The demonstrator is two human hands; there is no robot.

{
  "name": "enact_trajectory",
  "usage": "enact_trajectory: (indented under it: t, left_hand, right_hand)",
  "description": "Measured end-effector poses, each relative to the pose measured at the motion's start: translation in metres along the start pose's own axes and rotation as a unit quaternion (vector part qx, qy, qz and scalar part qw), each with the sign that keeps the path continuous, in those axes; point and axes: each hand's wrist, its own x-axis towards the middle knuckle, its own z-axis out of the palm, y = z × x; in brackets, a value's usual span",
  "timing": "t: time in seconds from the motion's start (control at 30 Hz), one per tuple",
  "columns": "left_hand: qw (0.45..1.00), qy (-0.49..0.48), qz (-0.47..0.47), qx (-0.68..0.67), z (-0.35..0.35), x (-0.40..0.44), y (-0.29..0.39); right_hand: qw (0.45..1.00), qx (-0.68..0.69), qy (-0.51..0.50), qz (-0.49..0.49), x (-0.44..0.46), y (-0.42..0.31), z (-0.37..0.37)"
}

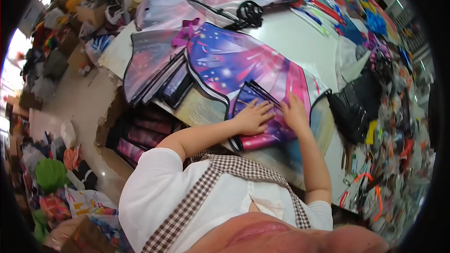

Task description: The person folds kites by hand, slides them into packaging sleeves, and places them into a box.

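A shiny purple, blue and pink cloth (243, 56) with a starry print and black edging lies spread before me. Its near part is folded over into a smaller panel (248, 98) with several dark-edged layers. My left hand (255, 117) rests flat on this folded part, fingers spread. Close by on the right, my right hand (295, 113) touches the fold's right side with fingers stretched out and thumb apart. A purple ribbon (185, 33) lies at the cloth's upper left corner. To the left, folded dark-edged pieces (176, 84) are stacked on another greyish cloth (152, 49).
A coil of black cord (250, 14) lies on the white table (300, 37). Below the table's left edge stands a cardboard box (105, 133) with folded printed pieces (145, 133) inside. A black bag (358, 105) sits at the right. Bags and loose goods are heaped around.
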Motion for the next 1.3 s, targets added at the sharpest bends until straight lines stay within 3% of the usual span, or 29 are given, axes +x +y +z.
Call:
enact_trajectory:
  t: [0.1, 0.17, 0.2, 0.3, 0.37, 0.4, 0.43, 0.47, 0.5, 0.53, 0.6, 0.67, 0.73, 0.77, 0.8, 0.83, 0.9, 0.93, 1.0, 1.03, 1.1, 1.17, 1.2, 1.23, 1.27, 1.3]
  left_hand:
    - [0.999, 0.019, 0.003, -0.033, -0.007, 0.002, 0.004]
    - [0.998, 0.022, -0.003, -0.066, -0.017, -0.001, 0.007]
    - [0.998, 0.027, -0.019, -0.06, -0.012, -0.002, 0.003]
    - [0.992, 0.09, -0.01, -0.093, 0.013, -0.008, -0.007]
    - [0.984, 0.131, -0.105, -0.062, -0.025, -0.017, -0.018]
    - [0.963, 0.128, -0.224, -0.074, -0.059, -0.02, -0.038]
    - [0.908, 0.303, -0.282, -0.062, -0.073, -0.028, -0.072]
    - [0.843, 0.324, -0.428, 0.03, -0.074, -0.035, -0.115]
    - [0.801, 0.339, -0.479, 0.121, -0.086, -0.049, -0.16]
    - [0.769, 0.325, -0.551, 0.004, -0.117, -0.058, -0.179]
    - [0.77, 0.263, -0.576, -0.085, -0.129, -0.077, -0.244]
    - [0.763, 0.248, -0.546, -0.242, -0.164, -0.069, -0.232]
    - [0.716, 0.275, -0.492, -0.411, -0.142, -0.076, -0.272]
    - [0.716, 0.303, -0.469, -0.418, -0.151, -0.068, -0.253]
    - [0.703, 0.261, -0.544, -0.376, -0.171, -0.059, -0.238]
    - [0.693, 0.233, -0.578, -0.362, -0.161, -0.069, -0.268]
    - [0.714, 0.168, -0.599, -0.321, -0.159, -0.076, -0.294]
    - [0.722, 0.154, -0.591, -0.326, -0.154, -0.061, -0.29]
    - [0.653, 0.336, -0.386, -0.558, -0.151, -0.054, -0.268]
    - [0.655, 0.329, -0.384, -0.561, -0.164, -0.04, -0.24]
    - [0.63, 0.34, -0.292, -0.634, -0.184, -0.001, -0.18]
    - [0.667, 0.206, -0.304, -0.649, -0.17, 0.028, -0.133]
    - [0.776, 0.151, -0.351, -0.502, -0.167, 0.056, -0.083]
    - [0.86, 0.076, -0.239, -0.445, -0.156, 0.071, -0.044]
    - [0.924, -0.013, -0.079, -0.374, -0.106, 0.083, -0.049]
    - [0.934, 0.012, 0.012, -0.356, -0.084, 0.09, -0.027]
  right_hand:
    - [0.998, 0.06, -0.002, -0.025, 0.085, -0.043, 0.047]
    - [0.993, -0.104, 0.033, 0.047, 0.13, -0.066, 0.066]
    - [0.994, -0.099, 0.029, 0.03, 0.14, -0.068, 0.074]
    - [0.974, -0.176, -0.017, 0.142, 0.157, -0.061, 0.098]
    - [0.976, -0.174, -0.024, 0.132, 0.158, -0.057, 0.101]
    - [0.975, -0.17, -0.023, 0.139, 0.157, -0.056, 0.102]
    - [0.975, -0.165, -0.021, 0.149, 0.159, -0.058, 0.102]
    - [0.976, -0.164, -0.023, 0.141, 0.165, -0.062, 0.102]
    - [0.978, -0.155, -0.021, 0.139, 0.167, -0.064, 0.102]
    - [0.979, -0.147, -0.02, 0.143, 0.163, -0.064, 0.102]
    - [0.975, -0.139, -0.02, 0.169, 0.157, -0.061, 0.101]
    - [0.976, -0.157, -0.018, 0.153, 0.16, -0.059, 0.102]
    - [0.979, -0.124, -0.03, 0.157, 0.163, -0.059, 0.09]
    - [0.985, -0.101, -0.014, 0.139, 0.168, -0.052, 0.088]
    - [0.985, -0.131, 0.027, 0.11, 0.175, -0.043, 0.094]
    - [0.982, -0.162, 0.063, 0.076, 0.177, -0.033, 0.101]
    - [0.987, -0.119, 0.028, 0.102, 0.174, -0.023, 0.114]
    - [0.985, -0.124, 0.031, 0.12, 0.172, -0.023, 0.112]
    - [0.985, -0.117, -0.009, 0.122, 0.172, -0.032, 0.101]
    - [0.984, -0.118, -0.009, 0.131, 0.17, -0.032, 0.1]
    - [0.985, -0.119, 0.015, 0.122, 0.171, -0.035, 0.099]
    - [0.985, -0.123, 0.021, 0.12, 0.164, -0.032, 0.102]
    - [0.991, -0.069, 0.027, 0.11, 0.163, -0.029, 0.104]
    - [0.994, -0.014, 0.034, 0.099, 0.161, -0.027, 0.106]
    - [0.995, 0.042, 0.04, 0.087, 0.16, -0.025, 0.109]
    - [0.991, 0.098, 0.046, 0.075, 0.158, -0.022, 0.114]
